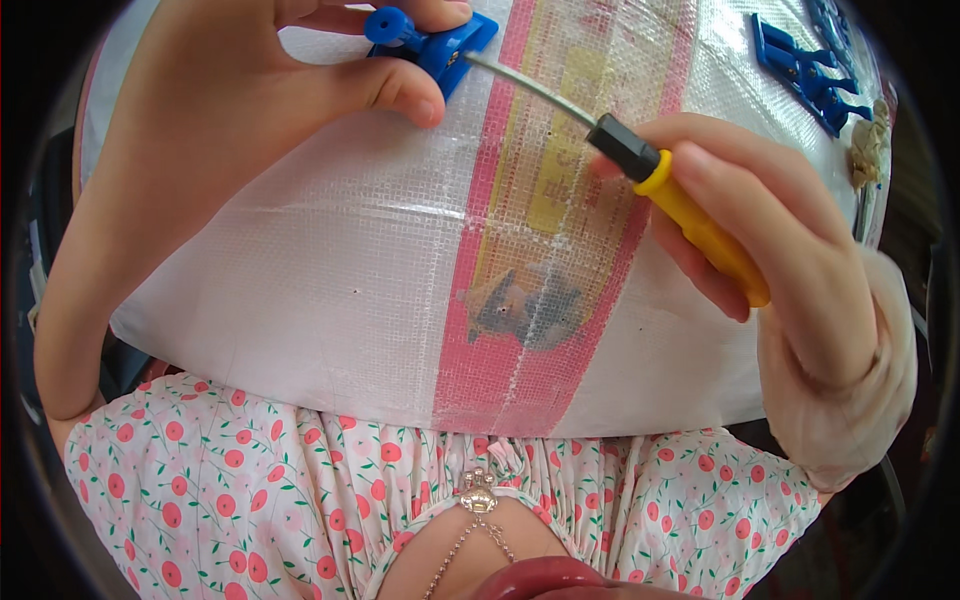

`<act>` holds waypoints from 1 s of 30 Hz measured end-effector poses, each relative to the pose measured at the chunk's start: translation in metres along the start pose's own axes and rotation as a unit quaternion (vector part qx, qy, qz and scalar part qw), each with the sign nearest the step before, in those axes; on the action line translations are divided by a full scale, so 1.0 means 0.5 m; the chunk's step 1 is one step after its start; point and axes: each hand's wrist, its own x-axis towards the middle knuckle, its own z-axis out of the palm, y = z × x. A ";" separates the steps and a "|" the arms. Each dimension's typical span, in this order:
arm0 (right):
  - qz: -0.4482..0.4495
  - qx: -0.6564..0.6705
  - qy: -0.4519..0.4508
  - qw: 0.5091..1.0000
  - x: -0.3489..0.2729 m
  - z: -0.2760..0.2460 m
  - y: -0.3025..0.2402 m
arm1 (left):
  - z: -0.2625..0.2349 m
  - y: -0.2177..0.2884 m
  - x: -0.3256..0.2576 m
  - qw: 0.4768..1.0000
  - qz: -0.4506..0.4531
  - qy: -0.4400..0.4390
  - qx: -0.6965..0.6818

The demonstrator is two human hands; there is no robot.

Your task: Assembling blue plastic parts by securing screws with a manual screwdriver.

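At the top of the head view, my left hand [330,70] grips a small blue plastic part [440,50] between thumb and fingers. The part has a flat base and a round knob at its left end. My right hand [760,200] is closed around the yellow handle of a screwdriver [705,230] with a black collar. Its metal shaft points up and to the left, and the tip is at the middle of the blue part, where a small brassy spot shows. Whether the tip presses in or only touches, I cannot tell.
A white woven plastic sheet [300,260] with a pink-edged printed stripe covers the work surface before me. Several blue plastic parts [815,75] lie at the far right. Beside them is a crumpled tan lump [868,145] near the sheet's right edge.
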 end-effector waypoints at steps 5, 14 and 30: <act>-0.255 -0.218 0.009 0.942 0.004 -0.019 0.050 | 0.002 0.004 -0.001 1.000 -0.004 -0.003 -0.001; -0.372 -0.290 0.021 0.881 0.020 -0.005 0.055 | 0.005 0.003 -0.012 1.000 -0.008 0.006 -0.001; -0.393 -0.287 0.049 0.872 0.026 0.006 0.063 | -0.003 -0.010 0.001 1.000 -0.013 -0.005 -0.009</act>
